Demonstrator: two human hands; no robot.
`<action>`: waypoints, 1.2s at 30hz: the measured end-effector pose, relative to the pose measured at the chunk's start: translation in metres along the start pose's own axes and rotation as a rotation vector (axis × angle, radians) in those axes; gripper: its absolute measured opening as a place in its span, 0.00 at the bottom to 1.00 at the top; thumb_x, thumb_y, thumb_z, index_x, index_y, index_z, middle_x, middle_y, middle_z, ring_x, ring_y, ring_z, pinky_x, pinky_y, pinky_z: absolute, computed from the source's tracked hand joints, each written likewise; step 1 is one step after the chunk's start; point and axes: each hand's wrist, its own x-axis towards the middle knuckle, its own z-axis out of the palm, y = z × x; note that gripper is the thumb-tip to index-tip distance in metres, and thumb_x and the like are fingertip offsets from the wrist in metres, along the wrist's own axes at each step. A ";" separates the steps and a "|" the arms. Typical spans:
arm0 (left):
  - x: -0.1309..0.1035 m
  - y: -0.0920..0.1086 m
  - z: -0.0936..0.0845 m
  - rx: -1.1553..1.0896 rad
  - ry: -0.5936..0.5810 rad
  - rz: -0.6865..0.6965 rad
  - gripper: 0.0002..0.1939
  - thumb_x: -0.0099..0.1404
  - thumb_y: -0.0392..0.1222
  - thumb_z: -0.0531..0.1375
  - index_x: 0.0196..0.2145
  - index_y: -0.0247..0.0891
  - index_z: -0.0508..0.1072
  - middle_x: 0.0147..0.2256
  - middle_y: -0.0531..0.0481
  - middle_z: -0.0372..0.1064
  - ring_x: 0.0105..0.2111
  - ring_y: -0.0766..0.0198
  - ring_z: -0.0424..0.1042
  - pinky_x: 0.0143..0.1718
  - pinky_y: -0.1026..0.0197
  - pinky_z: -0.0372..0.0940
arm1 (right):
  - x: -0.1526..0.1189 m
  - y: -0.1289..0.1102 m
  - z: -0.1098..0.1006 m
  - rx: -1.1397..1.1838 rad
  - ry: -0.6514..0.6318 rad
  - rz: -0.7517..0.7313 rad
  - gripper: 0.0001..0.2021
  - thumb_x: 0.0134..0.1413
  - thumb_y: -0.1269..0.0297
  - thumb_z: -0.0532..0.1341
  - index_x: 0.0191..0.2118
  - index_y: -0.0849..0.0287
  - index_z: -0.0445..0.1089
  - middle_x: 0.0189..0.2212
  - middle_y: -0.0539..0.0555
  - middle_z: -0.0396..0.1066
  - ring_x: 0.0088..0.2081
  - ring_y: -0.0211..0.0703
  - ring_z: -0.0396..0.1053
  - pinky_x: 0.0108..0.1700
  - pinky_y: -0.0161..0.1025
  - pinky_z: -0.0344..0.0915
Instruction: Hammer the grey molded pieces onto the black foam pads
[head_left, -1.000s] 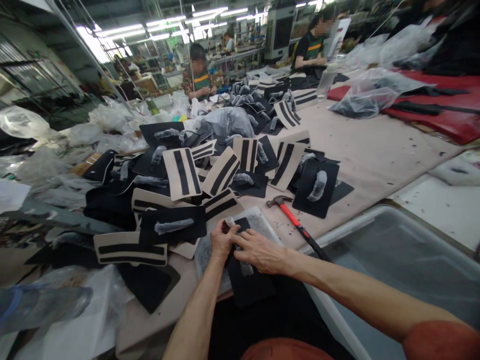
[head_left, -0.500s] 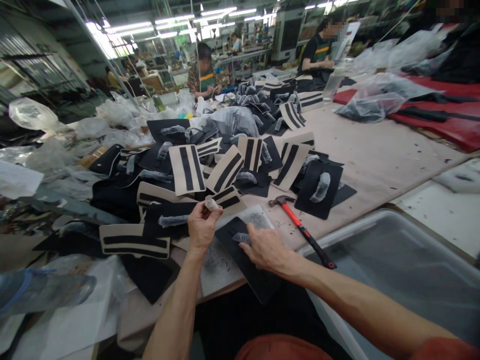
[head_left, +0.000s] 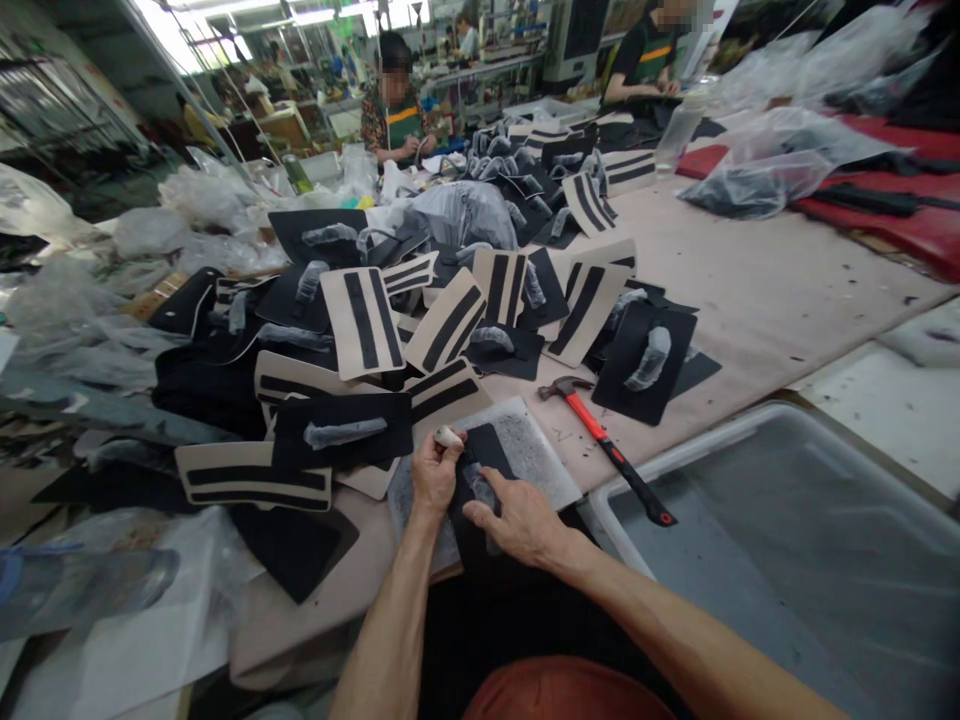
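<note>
My left hand (head_left: 433,478) is closed around a short white cylindrical piece (head_left: 448,437), its end showing above the fingers. That hand is at the upper left edge of a black panel (head_left: 491,448), which lies over a speckled white board (head_left: 546,458) at the table's front edge. On this panel is a handle wrapped in clear plastic (head_left: 480,486). My right hand (head_left: 525,522) has its thumb and forefinger on the wrapped handle; the other fingers are mostly hidden. To the right of the board lies a claw hammer (head_left: 600,436) with a red and black grip.
Black panels with wrapped handles (head_left: 646,362) and beige panels with black strips (head_left: 363,322) are piled ahead. A grey plastic bin (head_left: 780,540) stands at right. Plastic bags (head_left: 82,330) crowd the left. Two people (head_left: 397,105) (head_left: 646,60) work across the table.
My left hand has come down and right with the white piece, from above the board to the panel's edge. The panel has turned more upright under my right hand. The view has tipped slightly downward.
</note>
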 end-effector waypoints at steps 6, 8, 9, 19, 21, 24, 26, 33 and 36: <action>0.001 -0.002 -0.001 0.058 -0.037 0.020 0.11 0.63 0.47 0.63 0.41 0.41 0.74 0.40 0.46 0.79 0.42 0.58 0.78 0.44 0.58 0.71 | 0.007 0.070 -0.035 -0.045 0.395 0.128 0.22 0.64 0.51 0.53 0.52 0.63 0.69 0.42 0.60 0.72 0.42 0.49 0.69 0.47 0.42 0.63; 0.000 -0.001 0.000 0.066 -0.041 0.021 0.10 0.63 0.46 0.63 0.41 0.41 0.74 0.40 0.46 0.79 0.41 0.58 0.78 0.44 0.58 0.71 | 0.007 0.102 -0.049 -0.230 0.470 0.213 0.22 0.64 0.52 0.53 0.51 0.66 0.69 0.45 0.65 0.70 0.46 0.53 0.67 0.49 0.45 0.62; 0.000 0.000 0.000 0.072 -0.041 0.021 0.10 0.63 0.45 0.63 0.41 0.41 0.75 0.40 0.46 0.79 0.41 0.58 0.78 0.44 0.58 0.71 | 0.007 0.118 -0.055 -0.321 0.475 0.257 0.22 0.63 0.53 0.54 0.51 0.67 0.69 0.46 0.67 0.69 0.47 0.56 0.66 0.49 0.47 0.61; -0.006 0.005 0.012 0.289 0.041 0.111 0.07 0.61 0.42 0.63 0.39 0.41 0.75 0.38 0.49 0.79 0.38 0.59 0.78 0.42 0.60 0.70 | 0.010 0.169 -0.077 0.120 0.142 0.539 0.06 0.53 0.65 0.61 0.35 0.61 0.65 0.28 0.54 0.66 0.30 0.41 0.64 0.31 0.36 0.57; -0.009 0.004 0.012 0.351 0.023 0.170 0.08 0.62 0.41 0.62 0.40 0.41 0.75 0.38 0.49 0.79 0.39 0.60 0.78 0.43 0.60 0.70 | 0.015 0.154 -0.086 0.523 0.055 0.597 0.05 0.50 0.68 0.61 0.29 0.59 0.62 0.23 0.49 0.62 0.24 0.35 0.59 0.26 0.34 0.55; -0.012 0.004 0.012 0.431 -0.031 0.241 0.09 0.63 0.38 0.60 0.42 0.41 0.75 0.38 0.49 0.79 0.39 0.61 0.77 0.44 0.60 0.69 | 0.017 0.124 -0.095 0.812 0.017 0.613 0.06 0.54 0.67 0.56 0.28 0.57 0.57 0.20 0.46 0.59 0.18 0.32 0.54 0.21 0.32 0.53; -0.013 0.004 0.011 0.467 -0.053 0.252 0.10 0.63 0.37 0.59 0.42 0.41 0.75 0.37 0.49 0.79 0.39 0.61 0.77 0.44 0.60 0.69 | 0.011 0.100 -0.097 0.807 0.106 0.534 0.09 0.60 0.60 0.52 0.30 0.56 0.57 0.20 0.45 0.58 0.16 0.31 0.52 0.19 0.32 0.51; -0.011 0.005 0.012 0.505 -0.035 0.199 0.09 0.63 0.38 0.58 0.41 0.41 0.75 0.36 0.48 0.78 0.38 0.59 0.76 0.42 0.60 0.68 | -0.019 0.041 -0.093 -0.147 0.329 -0.146 0.17 0.67 0.54 0.47 0.32 0.58 0.63 0.21 0.52 0.65 0.21 0.37 0.59 0.25 0.38 0.45; -0.011 0.004 0.011 0.538 -0.024 0.185 0.07 0.62 0.38 0.59 0.38 0.40 0.75 0.33 0.48 0.77 0.35 0.59 0.76 0.39 0.60 0.67 | -0.023 0.026 -0.107 -0.356 0.213 -0.248 0.14 0.67 0.59 0.49 0.33 0.58 0.64 0.19 0.51 0.64 0.18 0.36 0.55 0.25 0.39 0.40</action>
